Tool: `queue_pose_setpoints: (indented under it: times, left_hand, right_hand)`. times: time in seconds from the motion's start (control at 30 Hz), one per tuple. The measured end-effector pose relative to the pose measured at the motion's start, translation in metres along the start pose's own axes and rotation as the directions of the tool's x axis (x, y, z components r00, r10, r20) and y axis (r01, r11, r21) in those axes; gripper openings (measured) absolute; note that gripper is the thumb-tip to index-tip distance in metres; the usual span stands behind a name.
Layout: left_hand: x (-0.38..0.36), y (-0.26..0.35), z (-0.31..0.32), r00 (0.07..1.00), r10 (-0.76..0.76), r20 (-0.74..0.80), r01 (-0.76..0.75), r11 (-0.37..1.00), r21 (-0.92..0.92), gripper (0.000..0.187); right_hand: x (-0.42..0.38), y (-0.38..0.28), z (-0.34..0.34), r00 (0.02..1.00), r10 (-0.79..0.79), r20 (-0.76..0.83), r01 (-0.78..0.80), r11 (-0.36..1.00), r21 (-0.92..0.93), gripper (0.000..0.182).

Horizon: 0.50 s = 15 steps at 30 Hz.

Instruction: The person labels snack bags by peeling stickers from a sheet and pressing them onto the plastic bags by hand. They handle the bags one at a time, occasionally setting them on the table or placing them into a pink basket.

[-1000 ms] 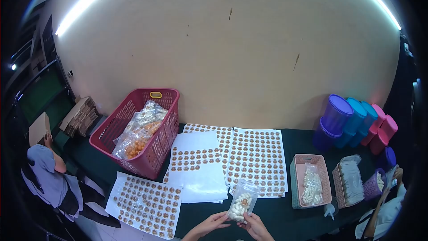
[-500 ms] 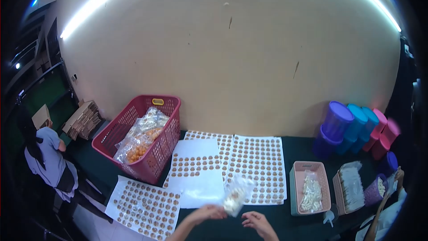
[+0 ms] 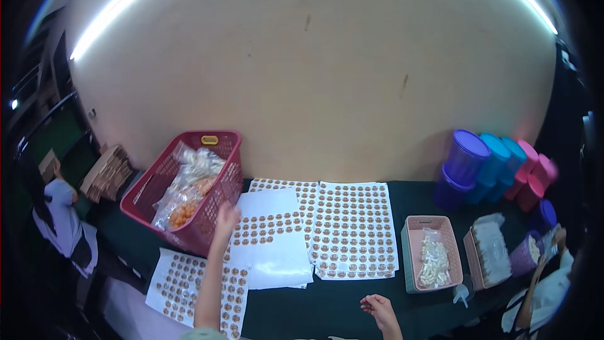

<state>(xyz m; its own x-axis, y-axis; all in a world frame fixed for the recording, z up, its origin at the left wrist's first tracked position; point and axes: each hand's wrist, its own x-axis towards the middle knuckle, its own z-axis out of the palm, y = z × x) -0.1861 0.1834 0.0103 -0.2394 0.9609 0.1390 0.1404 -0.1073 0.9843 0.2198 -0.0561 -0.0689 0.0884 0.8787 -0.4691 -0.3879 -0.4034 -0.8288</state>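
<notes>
My left hand [image 3: 228, 217] is stretched forward beside the right wall of the red plastic basket [image 3: 209, 230]. Motion smears its fingers, and no bag shows in it. Inside the basket lie several clear bags, some with pale pieces [image 3: 202, 162] and one with orange balls [image 3: 184, 214]. Over the dark tablecloth, my right hand [image 3: 379, 310] is closed, thumb and fingertips drawn together; anything between them is too small to make out. Sheets of round brown stickers [image 3: 353, 230] lie between the hands, with a partly used sheet [image 3: 270, 255] on top.
Another sticker sheet [image 3: 179, 283] lies at front left. To the right stand a pink basket [image 3: 409, 258] holding a filled bag [image 3: 434, 261], a basket of flat clear bags [image 3: 492, 249], and purple tubs [image 3: 465, 157]. Co-workers are at left [image 3: 63, 214] and right [image 3: 541, 296].
My left hand has moved left and forward to the red basket; the bag of pale pieces it held is no longer seen in it. My right hand has shifted slightly right and its fingers have closed.
</notes>
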Motion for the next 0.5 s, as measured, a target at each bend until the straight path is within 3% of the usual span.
queue_pose_setpoints:
  times: [0.07,0.1,0.13,0.17,0.3,0.33,0.37,0.43,0.5]
  left_hand:
    - [-0.029,-0.075,0.011,0.967,-0.072,0.244,0.032,0.986,0.165,0.039]
    - [-0.058,-0.114,0.021,0.942,-0.067,0.329,0.031,0.993,0.115,0.042]
    - [-0.078,-0.174,0.031,0.93,-0.063,0.363,-0.102,0.902,0.419,0.045]
    - [-0.12,-0.162,0.045,0.883,-0.183,0.433,-0.005,0.918,0.396,0.053]
    - [-0.213,-0.188,0.068,0.793,-0.261,0.551,-0.253,0.681,0.687,0.063]
    - [-0.227,-0.16,0.077,0.795,-0.345,0.498,-0.226,0.595,0.772,0.064]
    - [-0.233,-0.166,0.079,0.783,-0.353,0.513,-0.231,0.601,0.765,0.064]
    - [-0.249,-0.175,0.08,0.871,-0.166,0.462,-0.297,0.571,0.765,0.064]
    - [-0.253,-0.176,0.079,0.882,-0.117,0.456,-0.307,0.591,0.746,0.06]
  right_hand:
    - [0.001,0.01,-0.002,0.998,-0.007,-0.066,0.008,1.0,0.024,0.018]
    - [0.004,0.011,-0.004,0.998,-0.043,-0.053,0.045,0.998,0.047,0.023]
    - [0.006,0.011,-0.006,0.996,-0.079,-0.046,0.082,0.994,0.067,0.029]
    - [0.007,0.008,-0.007,0.993,-0.109,-0.046,0.111,0.993,0.034,0.032]
    - [0.015,-0.012,-0.021,0.967,-0.223,-0.121,0.219,0.975,-0.048,0.034]
    - [0.017,-0.019,-0.027,0.96,-0.221,-0.17,0.212,0.975,-0.07,0.031]
    - [0.02,-0.026,-0.033,0.953,-0.218,-0.212,0.202,0.975,-0.096,0.028]
    - [0.031,-0.034,-0.053,0.916,-0.315,-0.249,0.281,0.946,-0.162,0.016]
    - [0.049,-0.04,-0.078,0.843,-0.397,-0.362,0.346,0.917,-0.2,0.011]
